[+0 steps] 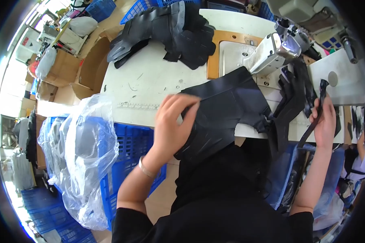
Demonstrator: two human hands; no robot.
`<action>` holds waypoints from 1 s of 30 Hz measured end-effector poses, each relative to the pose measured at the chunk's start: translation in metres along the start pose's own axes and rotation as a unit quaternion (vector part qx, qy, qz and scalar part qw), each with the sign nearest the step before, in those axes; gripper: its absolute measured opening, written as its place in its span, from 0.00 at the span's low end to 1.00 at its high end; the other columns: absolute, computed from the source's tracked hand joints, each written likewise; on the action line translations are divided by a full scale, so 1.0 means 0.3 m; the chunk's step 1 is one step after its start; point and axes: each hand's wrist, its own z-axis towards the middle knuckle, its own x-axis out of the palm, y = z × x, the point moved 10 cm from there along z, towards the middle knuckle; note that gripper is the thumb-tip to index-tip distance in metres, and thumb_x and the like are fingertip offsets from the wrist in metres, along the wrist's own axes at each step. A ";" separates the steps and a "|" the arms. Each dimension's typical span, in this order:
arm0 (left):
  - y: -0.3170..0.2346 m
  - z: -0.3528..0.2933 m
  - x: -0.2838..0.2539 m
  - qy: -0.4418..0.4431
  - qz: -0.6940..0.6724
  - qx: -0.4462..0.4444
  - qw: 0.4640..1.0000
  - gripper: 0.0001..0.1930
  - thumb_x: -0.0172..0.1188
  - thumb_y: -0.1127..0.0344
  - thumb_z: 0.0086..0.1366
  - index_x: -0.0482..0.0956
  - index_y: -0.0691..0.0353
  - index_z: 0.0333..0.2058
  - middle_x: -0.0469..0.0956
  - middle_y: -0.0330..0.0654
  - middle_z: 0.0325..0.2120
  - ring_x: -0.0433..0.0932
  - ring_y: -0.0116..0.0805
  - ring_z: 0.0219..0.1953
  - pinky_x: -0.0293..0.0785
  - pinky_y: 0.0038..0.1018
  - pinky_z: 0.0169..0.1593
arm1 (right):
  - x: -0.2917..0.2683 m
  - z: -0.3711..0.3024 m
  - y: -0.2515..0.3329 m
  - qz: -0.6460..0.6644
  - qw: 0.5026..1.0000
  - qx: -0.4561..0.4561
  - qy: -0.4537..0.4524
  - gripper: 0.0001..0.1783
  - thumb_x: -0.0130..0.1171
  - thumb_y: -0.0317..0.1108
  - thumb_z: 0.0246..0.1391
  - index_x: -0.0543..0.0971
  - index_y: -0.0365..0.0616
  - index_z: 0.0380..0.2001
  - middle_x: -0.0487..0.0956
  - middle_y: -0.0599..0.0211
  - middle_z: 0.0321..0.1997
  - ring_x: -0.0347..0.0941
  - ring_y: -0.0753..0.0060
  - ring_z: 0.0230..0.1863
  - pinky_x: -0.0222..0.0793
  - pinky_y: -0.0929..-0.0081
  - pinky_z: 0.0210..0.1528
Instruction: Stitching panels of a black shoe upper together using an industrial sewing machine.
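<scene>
My left hand point(172, 121) grips the near left edge of a large black cut piece point(225, 109) that lies over the white table point(150, 85) and hangs into my lap. The piece's far end reaches under the head of the white sewing machine point(278, 50). To the right, my right hand point(325, 121) is closed on a narrow black strip point(318, 107) that stands up from my fingers and trails down past my wrist. More black pieces point(296, 93) hang beside the machine, between my two hands.
A pile of black cut pieces point(170, 30) lies at the table's far side. A blue plastic crate point(129, 154) with clear plastic bags point(83, 154) stands on the floor to my left. Cardboard boxes point(75, 69) and more blue crates sit farther left.
</scene>
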 end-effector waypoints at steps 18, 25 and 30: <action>-0.009 0.163 0.462 0.107 0.186 0.007 0.977 0.36 0.69 0.52 0.52 0.69 0.69 0.55 0.68 0.51 0.46 0.65 0.51 0.52 0.61 0.40 0.58 | -0.268 -0.153 -0.150 -0.045 0.987 0.043 -0.150 0.13 0.56 0.39 0.63 0.78 0.41 0.31 0.79 0.69 0.27 0.71 0.85 0.26 0.65 0.86 0.29; -0.059 0.157 0.465 0.071 0.181 0.043 0.980 0.29 0.70 0.57 0.51 0.72 0.66 0.48 0.67 0.48 0.44 0.65 0.49 0.48 0.62 0.38 0.53 | -0.218 -0.135 -0.196 0.027 0.990 0.124 -0.066 0.09 0.60 0.33 0.58 0.79 0.38 0.32 0.79 0.69 0.29 0.72 0.85 0.28 0.63 0.86 0.31; -0.099 0.186 0.409 0.019 0.056 0.069 0.996 0.15 0.67 0.70 0.52 0.76 0.61 0.38 0.72 0.38 0.29 0.70 0.41 0.37 0.62 0.34 0.44 | -0.163 -0.125 0.067 -0.021 0.981 -0.152 -0.122 0.11 0.60 0.33 0.58 0.78 0.35 0.37 0.78 0.66 0.34 0.71 0.78 0.37 0.63 0.80 0.43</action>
